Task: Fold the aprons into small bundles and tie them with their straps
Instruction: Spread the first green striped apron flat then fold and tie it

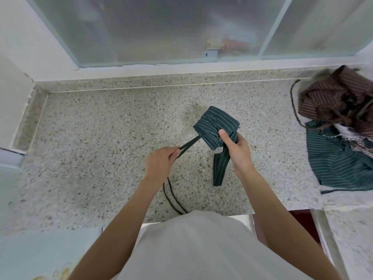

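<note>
1. The right hand (pixel 238 150) is clamped on the folded green apron bundle (pixel 216 126), thumb pressed across the top. That looks like the anchor, keeping the folds from springing open while the tie goes on.
2. The bundle sits above the middle of the speckled stone counter (pixel 101 122). Whether it rests on the stone or is lifted just clear, I cannot tell.
3. The left hand (pixel 161 162) pinches the two thin straps (pixel 188 143) and draws them taut away from the bundle's left edge. Tension here probably keeps the wrap snug.
4. Slack strap trails down from that hand and loops toward the counter's near edge, so there is length left to wind.
5. A wider striped band (pixel 220 168) hangs loose below the right hand, not yet tucked.
6. Far right, a heap of brown aprons (pixel 335 100) and a green apron (pixel 335 164) lies unfolded, seemingly waiting its turn.
</note>
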`<state>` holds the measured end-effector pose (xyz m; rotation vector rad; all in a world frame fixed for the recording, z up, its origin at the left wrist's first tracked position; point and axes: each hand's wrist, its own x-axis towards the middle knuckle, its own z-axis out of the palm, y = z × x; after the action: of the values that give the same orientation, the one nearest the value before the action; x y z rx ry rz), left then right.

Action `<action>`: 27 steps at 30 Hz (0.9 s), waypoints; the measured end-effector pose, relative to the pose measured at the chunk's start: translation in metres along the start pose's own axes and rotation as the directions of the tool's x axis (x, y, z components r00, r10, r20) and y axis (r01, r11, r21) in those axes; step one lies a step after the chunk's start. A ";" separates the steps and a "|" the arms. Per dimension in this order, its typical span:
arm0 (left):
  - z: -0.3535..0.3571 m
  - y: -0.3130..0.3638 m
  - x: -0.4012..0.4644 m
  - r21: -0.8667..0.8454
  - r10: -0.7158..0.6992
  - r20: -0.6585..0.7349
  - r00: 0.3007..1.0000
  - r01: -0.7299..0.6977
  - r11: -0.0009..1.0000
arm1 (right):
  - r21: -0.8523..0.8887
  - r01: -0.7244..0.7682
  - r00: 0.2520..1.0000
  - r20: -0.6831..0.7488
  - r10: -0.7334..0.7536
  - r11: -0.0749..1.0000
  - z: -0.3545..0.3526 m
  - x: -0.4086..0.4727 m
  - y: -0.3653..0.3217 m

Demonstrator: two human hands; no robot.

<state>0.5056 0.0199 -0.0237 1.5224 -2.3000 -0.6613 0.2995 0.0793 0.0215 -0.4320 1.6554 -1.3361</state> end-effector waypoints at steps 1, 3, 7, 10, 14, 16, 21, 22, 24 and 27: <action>-0.002 0.000 0.000 -0.030 0.021 -0.038 0.999 -0.022 0.999 | 0.009 0.001 1.000 -0.006 -0.001 1.000 0.000 0.000 0.000; -0.007 0.001 0.001 -0.098 0.055 -0.121 0.991 -0.067 0.993 | 0.005 0.008 1.000 -0.019 -0.008 1.000 0.001 0.000 0.000; -0.017 0.008 0.006 -0.269 0.086 0.099 0.991 -0.057 0.961 | -0.036 0.048 0.993 -0.103 -0.052 0.998 0.006 0.002 0.000; -0.018 0.014 0.006 0.045 0.311 0.303 0.901 -0.339 0.940 | -0.386 0.207 0.943 -0.166 -0.288 0.899 0.009 0.012 -0.001; -0.050 0.022 0.032 0.165 0.403 0.197 0.894 -0.436 0.885 | -0.850 0.492 0.796 0.352 -0.493 0.188 -0.007 0.029 0.002; -0.071 0.026 0.053 0.067 0.401 0.268 0.876 -0.432 0.899 | -0.724 0.675 0.728 0.623 -0.288 0.142 -0.010 0.031 -0.004; -0.085 0.035 0.070 -0.527 0.259 0.321 0.911 -0.055 0.848 | -0.450 0.643 0.581 0.813 -0.012 0.620 -0.008 0.014 -0.027; -0.080 0.035 0.068 -0.604 0.198 0.308 0.930 0.030 0.797 | -0.386 0.527 0.601 0.799 -0.011 0.757 -0.008 0.008 -0.032; -0.062 0.032 0.062 -0.700 0.066 0.312 0.948 0.182 0.691 | -0.217 0.337 0.661 0.748 -0.066 0.916 -0.008 0.000 -0.036; -0.032 0.033 0.045 -0.699 -0.065 0.379 0.923 0.331 0.634 | -0.025 0.222 0.759 0.632 -0.156 0.975 -0.003 0.001 -0.035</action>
<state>0.4782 -0.0172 0.0205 1.2898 -1.6299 -1.7849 0.2866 0.0683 0.0527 -1.0133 1.1271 -1.0799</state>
